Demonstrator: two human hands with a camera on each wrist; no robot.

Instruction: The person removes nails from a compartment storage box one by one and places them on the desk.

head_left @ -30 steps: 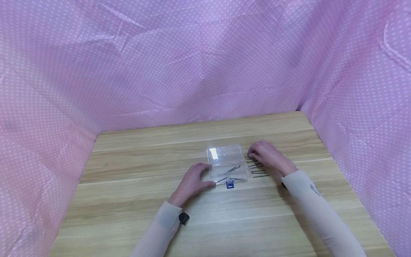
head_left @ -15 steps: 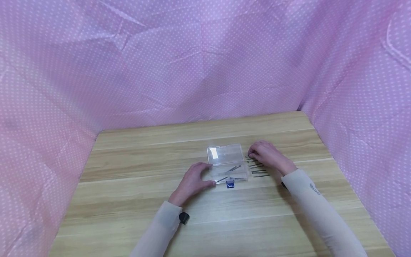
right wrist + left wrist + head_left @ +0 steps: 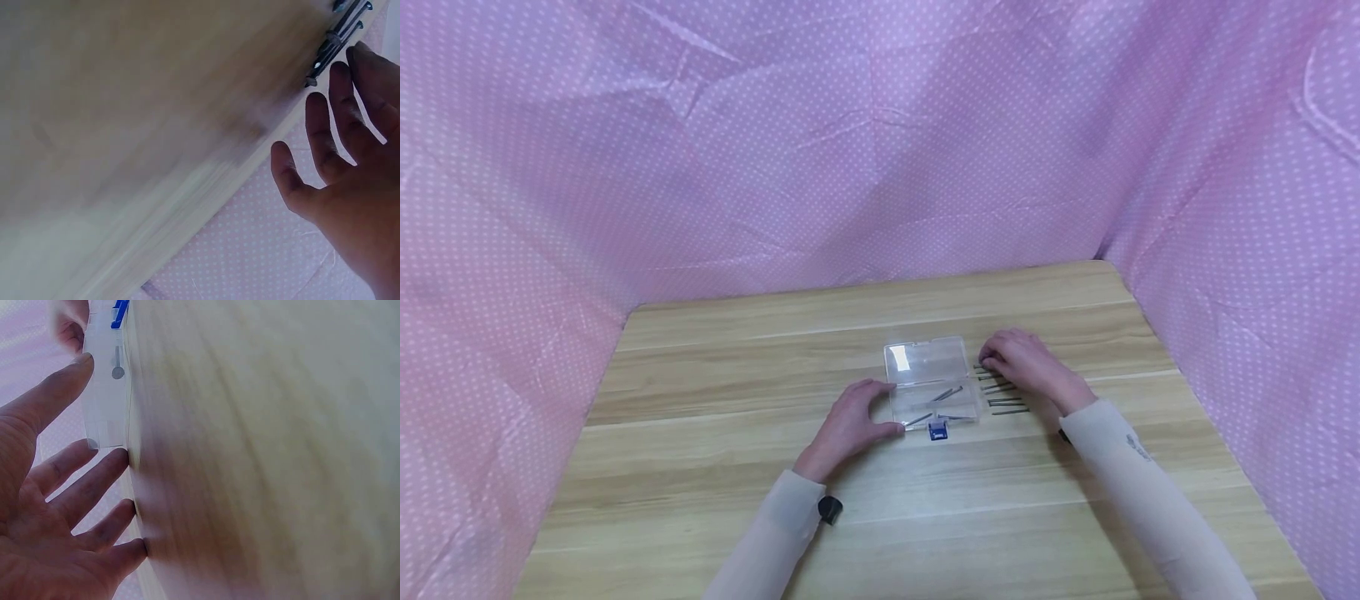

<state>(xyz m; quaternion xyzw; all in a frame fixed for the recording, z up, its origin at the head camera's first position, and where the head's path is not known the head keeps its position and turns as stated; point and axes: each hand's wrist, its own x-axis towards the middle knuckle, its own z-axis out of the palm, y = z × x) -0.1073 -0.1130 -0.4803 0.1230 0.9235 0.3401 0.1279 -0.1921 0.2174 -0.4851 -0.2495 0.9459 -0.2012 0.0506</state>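
Note:
A clear plastic box lies with its lid folded back and several nails inside. My left hand holds its left end between thumb and forefinger, the other fingers spread; in the left wrist view the thumb is on the upper edge of the box. To the right of the box, my right hand has thumb and forefinger together at the farthest nail, whose head shows beside the fingertips. More loose nails lie in a row nearer to me. The right thumb is hidden in the right wrist view.
A blue latch sticks out from the box's front side. The wooden table extends around both hands. Pink dotted cloth hangs behind the table and at its sides.
Almost nothing differs. The farthest nail's head shows slightly more beside the right fingertips than a second ago. The left hand and box stay in place.

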